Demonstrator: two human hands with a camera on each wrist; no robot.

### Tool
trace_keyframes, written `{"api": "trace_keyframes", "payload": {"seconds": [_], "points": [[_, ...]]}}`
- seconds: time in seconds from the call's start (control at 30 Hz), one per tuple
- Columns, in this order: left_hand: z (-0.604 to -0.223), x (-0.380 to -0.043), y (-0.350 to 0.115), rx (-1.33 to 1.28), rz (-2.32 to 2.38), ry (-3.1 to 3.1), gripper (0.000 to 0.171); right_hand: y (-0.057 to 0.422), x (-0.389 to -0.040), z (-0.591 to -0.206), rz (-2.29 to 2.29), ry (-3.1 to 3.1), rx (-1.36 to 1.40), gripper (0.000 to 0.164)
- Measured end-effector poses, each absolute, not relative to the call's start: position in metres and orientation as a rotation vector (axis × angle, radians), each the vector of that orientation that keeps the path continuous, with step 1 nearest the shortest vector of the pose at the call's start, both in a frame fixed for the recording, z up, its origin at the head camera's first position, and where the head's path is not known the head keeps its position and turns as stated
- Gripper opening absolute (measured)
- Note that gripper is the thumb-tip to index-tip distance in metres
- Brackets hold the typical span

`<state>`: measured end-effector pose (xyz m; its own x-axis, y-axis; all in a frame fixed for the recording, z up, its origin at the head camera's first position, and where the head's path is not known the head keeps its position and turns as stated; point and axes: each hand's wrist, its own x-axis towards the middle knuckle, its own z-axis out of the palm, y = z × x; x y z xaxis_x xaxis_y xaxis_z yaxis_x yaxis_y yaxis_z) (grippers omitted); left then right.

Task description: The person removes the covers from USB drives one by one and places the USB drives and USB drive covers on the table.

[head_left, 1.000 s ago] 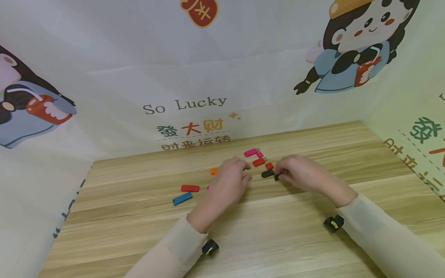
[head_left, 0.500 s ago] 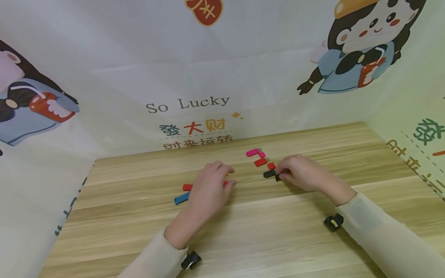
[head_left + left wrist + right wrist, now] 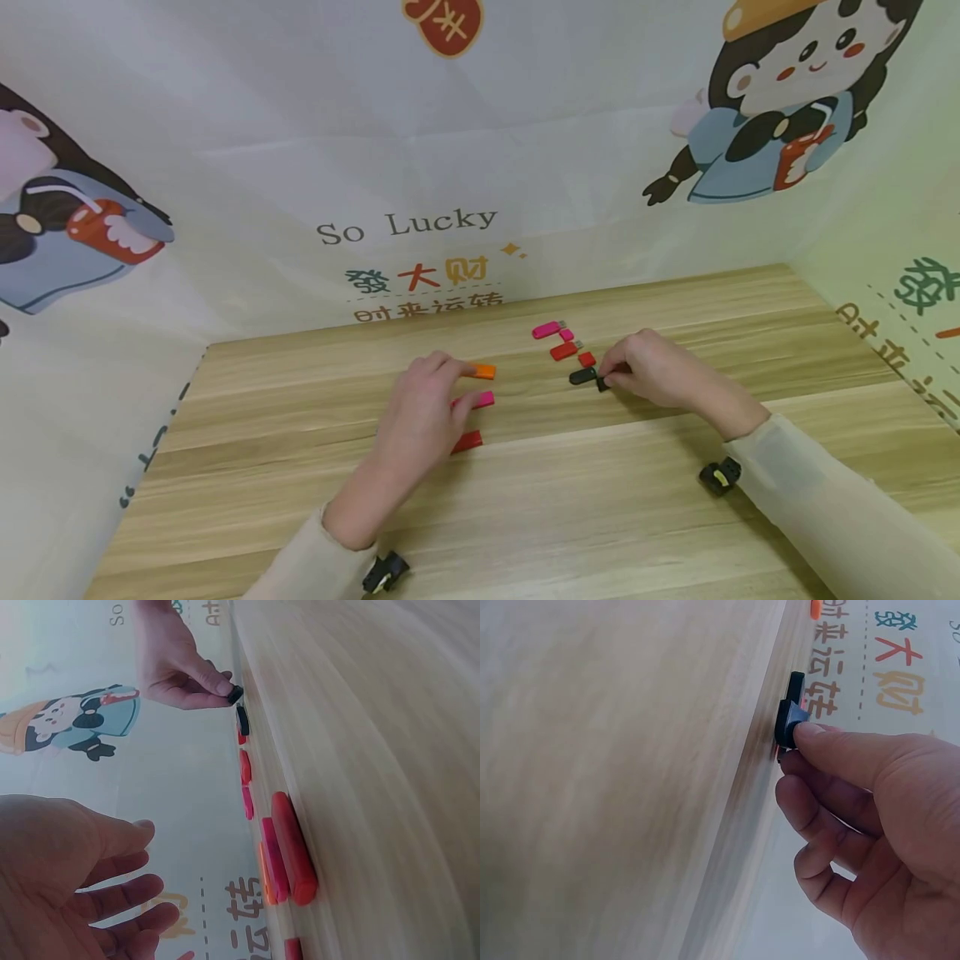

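Observation:
My right hand (image 3: 652, 371) pinches a small black cap (image 3: 789, 724) between thumb and fingertips, just right of a black USB stick (image 3: 582, 377) on the table. Behind that stick lie a red USB stick (image 3: 564, 351) with its red cap (image 3: 587, 359), and a pink USB stick (image 3: 547, 330) with a pink cap (image 3: 566, 335). My left hand (image 3: 422, 408) hovers with loosely bent fingers and holds nothing. Beside it, partly covered, are an orange stick (image 3: 483, 372), a pink stick (image 3: 275, 859) and a red stick (image 3: 292, 847).
The wooden table (image 3: 570, 517) is enclosed by a pale printed cloth (image 3: 247, 192) at the back and sides. Another red piece (image 3: 293, 949) shows at the bottom edge of the left wrist view. A small black device (image 3: 720, 476) sits at each cuff.
My left hand has drawn back leftward from near the black stick, uncovering orange, pink and red sticks and covering the blue and red ones at left. The right hand stays at the black cap.

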<state>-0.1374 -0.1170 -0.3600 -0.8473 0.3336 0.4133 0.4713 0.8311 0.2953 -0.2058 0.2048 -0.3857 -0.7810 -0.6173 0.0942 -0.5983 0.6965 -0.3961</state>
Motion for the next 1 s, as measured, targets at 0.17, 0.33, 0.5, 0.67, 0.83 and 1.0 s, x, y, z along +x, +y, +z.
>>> {"api": "trace_keyframes", "payload": {"seconds": [0.17,0.33,0.5,0.67,0.83,1.0], "points": [[-0.359,-0.138,-0.122,-0.585,-0.566,-2.677,0.027,0.205,-0.206,-0.385,-0.636,2.849,-1.019,0.007],[-0.356,-0.137,-0.128,-0.567,-0.574,-2.684,0.027,0.205,-0.206,-0.385,-0.634,2.852,-1.02,0.006],[-0.355,-0.139,-0.132,-0.543,-0.582,-2.7,0.029,0.204,-0.206,-0.385,-0.647,2.859,-1.019,0.006],[-0.354,-0.141,-0.135,-0.524,-0.572,-2.701,0.029,0.202,-0.202,-0.383,-0.658,2.881,-1.014,0.005],[-0.354,-0.144,-0.137,-0.52,-0.57,-2.701,0.03,0.198,-0.197,-0.379,-0.661,2.914,-1.002,0.007],[-0.355,-0.148,-0.139,-0.519,-0.562,-2.713,0.032,0.193,-0.193,-0.376,-0.619,2.978,-1.016,0.015]]}}
